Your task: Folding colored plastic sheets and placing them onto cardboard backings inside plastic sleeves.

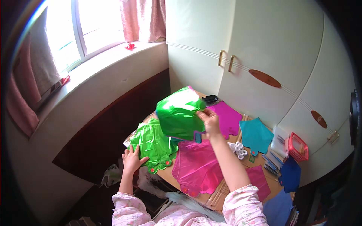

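Note:
My right hand (209, 122) is raised over the table, pinching the right edge of a shiny green film piece (180, 116). That piece hangs in the air, and a pink rim shows along parts of its border. Below it on the left lies a crinkled green film piece (152, 141) with rounded tabs and red dots at its near end. My left hand (132, 160) rests at this piece's left edge, fingers spread. A translucent pink film piece (200, 165), also with rounded tabs, lies under my right forearm.
A magenta piece (226, 118), a teal piece (257, 135) and a dark blue piece (290, 175) lie around the wooden table (166, 174). White rings (237, 150) sit near the middle right. A red basket (298, 147) stands by the white cabinet (271, 45); a window is at left.

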### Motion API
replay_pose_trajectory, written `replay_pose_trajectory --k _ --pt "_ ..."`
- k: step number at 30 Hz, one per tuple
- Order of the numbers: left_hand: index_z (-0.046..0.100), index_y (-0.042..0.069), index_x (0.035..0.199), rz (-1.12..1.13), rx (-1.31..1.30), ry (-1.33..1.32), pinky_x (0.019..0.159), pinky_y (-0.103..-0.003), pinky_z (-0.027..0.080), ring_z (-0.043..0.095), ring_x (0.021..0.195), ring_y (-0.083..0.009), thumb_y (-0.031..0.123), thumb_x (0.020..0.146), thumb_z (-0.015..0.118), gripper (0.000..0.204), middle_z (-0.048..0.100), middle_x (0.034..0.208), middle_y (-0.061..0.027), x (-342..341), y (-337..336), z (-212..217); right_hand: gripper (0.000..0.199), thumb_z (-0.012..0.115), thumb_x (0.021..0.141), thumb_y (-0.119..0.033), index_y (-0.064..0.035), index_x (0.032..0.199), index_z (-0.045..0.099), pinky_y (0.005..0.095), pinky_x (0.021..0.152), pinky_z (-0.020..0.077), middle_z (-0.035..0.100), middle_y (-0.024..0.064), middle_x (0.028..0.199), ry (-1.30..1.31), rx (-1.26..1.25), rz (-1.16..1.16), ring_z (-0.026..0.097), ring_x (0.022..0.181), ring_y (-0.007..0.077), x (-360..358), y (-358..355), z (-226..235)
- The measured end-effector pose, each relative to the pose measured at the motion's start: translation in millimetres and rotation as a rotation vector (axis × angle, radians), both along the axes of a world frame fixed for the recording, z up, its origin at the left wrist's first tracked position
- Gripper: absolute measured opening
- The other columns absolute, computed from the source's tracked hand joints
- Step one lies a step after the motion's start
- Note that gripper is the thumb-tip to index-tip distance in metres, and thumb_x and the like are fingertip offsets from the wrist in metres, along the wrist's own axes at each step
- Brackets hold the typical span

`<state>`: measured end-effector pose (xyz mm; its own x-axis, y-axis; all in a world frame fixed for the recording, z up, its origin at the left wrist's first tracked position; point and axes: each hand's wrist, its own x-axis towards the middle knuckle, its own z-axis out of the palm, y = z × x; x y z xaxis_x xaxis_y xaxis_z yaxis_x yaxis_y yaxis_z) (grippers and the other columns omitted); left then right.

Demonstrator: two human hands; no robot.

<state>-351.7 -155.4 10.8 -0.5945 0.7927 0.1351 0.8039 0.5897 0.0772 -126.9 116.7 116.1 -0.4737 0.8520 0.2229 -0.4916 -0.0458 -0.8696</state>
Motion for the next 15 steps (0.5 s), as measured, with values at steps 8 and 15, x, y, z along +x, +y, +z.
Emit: replay_pose_trajectory --k 8,15 --pt "0.04 0.001 0.138 -0.013 0.156 0.135 0.096 -0.045 0.035 0.039 0.124 -0.0363 0.04 0.073 0.076 0.085 0.036 0.142 -0.0238 40 12 8 0.007 0.066 0.086 -0.005 -0.0003 0.091 0.064 0.0217 0.063 0.0451 0.066 -0.0017 0.081 -0.253 0.591 -0.509 0.056 0.069 0.0037 182 -7 76" --pt "0.021 0.005 0.148 -0.829 0.637 -1.565 0.108 -0.044 0.033 0.033 0.135 -0.0349 0.017 0.078 0.075 0.09 0.028 0.15 -0.0167 210 66 51 0.011 0.065 0.074 -0.005 -0.0006 0.083 0.059 0.0309 0.06 0.0548 0.063 0.0133 0.087 -1.083 1.822 -0.875 0.066 0.078 0.0245 272 -136 121"
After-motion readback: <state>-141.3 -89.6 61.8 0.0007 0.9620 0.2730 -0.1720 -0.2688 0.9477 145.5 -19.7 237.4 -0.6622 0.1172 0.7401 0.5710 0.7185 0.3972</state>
